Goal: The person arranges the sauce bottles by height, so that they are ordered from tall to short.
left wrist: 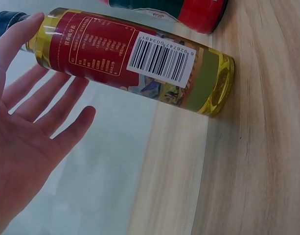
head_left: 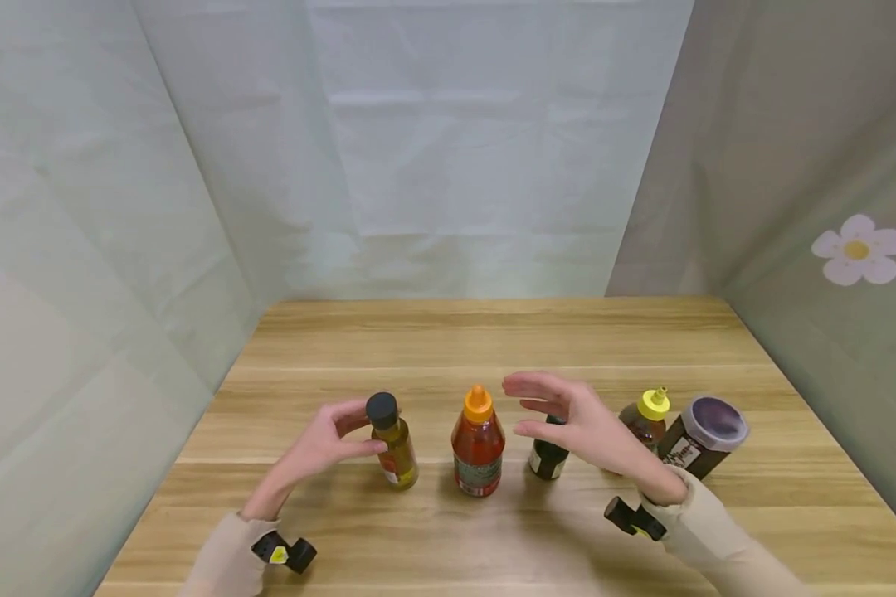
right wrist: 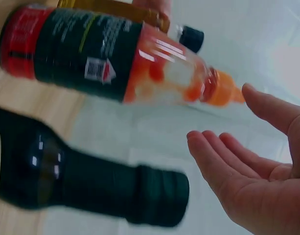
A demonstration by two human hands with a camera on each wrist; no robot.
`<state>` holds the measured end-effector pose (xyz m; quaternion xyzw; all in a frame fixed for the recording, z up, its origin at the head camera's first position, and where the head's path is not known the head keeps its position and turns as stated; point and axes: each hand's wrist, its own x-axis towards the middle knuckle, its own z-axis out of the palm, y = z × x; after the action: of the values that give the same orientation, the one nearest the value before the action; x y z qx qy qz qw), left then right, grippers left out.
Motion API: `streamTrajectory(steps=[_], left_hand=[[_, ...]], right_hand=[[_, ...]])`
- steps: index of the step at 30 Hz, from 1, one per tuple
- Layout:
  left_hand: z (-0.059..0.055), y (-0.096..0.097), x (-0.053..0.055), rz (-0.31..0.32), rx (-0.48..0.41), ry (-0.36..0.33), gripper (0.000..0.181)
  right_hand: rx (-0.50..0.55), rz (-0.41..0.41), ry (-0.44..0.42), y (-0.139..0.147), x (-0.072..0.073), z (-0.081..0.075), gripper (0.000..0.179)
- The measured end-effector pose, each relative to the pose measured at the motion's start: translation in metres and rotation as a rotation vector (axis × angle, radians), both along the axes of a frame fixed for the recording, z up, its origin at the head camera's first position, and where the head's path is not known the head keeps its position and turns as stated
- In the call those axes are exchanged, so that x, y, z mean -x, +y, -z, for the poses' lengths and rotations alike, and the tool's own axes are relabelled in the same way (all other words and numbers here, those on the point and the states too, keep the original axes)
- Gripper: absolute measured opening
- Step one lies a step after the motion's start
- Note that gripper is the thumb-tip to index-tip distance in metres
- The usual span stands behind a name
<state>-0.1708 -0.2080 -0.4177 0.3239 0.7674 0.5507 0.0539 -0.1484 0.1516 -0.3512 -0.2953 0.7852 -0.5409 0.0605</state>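
Note:
A dark-capped bottle of yellow oil (head_left: 397, 456) with a red label stands on the table, leaning slightly in the head view. My left hand (head_left: 327, 444) is around its upper part, thumb at the near side and loosely extended fingers behind; the left wrist view shows the thumb by the neck. To its right stands a red sauce bottle (head_left: 478, 452) with an orange nozzle cap. My right hand (head_left: 586, 427) is spread above a small dark bottle (head_left: 547, 458), partly hiding it. In the right wrist view the dark bottle (right wrist: 81, 176) is apart from the fingers.
Behind my right forearm stand a bottle with a yellow nozzle cap (head_left: 653, 404) and a dark jar with a pale purple lid (head_left: 715, 421). The wooden table (head_left: 493, 332) is bordered by pale hanging cloth (head_left: 463, 166) at the back and sides.

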Motion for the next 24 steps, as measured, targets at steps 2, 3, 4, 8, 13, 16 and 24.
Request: streamTrajectory(steps=[2, 3, 4, 8, 13, 16, 24], left_hand=[[0.001, 0.001, 0.0, 0.021, 0.0, 0.004, 0.045], [0.001, 0.001, 0.0, 0.022, 0.0, 0.0, 0.045], [0.001, 0.002, 0.0, 0.026, 0.001, -0.004, 0.045], [0.001, 0.003, 0.0, 0.019, 0.013, -0.02, 0.048], [0.003, 0.005, 0.001, 0.027, 0.019, -0.045, 0.054], [0.005, 0.007, 0.001, 0.038, 0.013, -0.054, 0.056], [0.009, 0.011, 0.0, 0.022, 0.016, -0.102, 0.053]], right_hand=[[-0.005, -0.006, 0.002, -0.007, 0.0, 0.002, 0.05], [-0.007, -0.005, 0.0, -0.011, 0.001, 0.003, 0.05], [-0.01, -0.004, -0.001, -0.014, 0.001, 0.004, 0.051], [-0.034, 0.003, -0.015, -0.025, 0.003, 0.009, 0.054], [-0.084, 0.028, -0.053, -0.033, 0.001, 0.014, 0.059], [-0.117, 0.055, -0.031, -0.038, -0.001, 0.017, 0.061], [-0.265, 0.159, 0.119, -0.049, -0.005, 0.022, 0.041]])
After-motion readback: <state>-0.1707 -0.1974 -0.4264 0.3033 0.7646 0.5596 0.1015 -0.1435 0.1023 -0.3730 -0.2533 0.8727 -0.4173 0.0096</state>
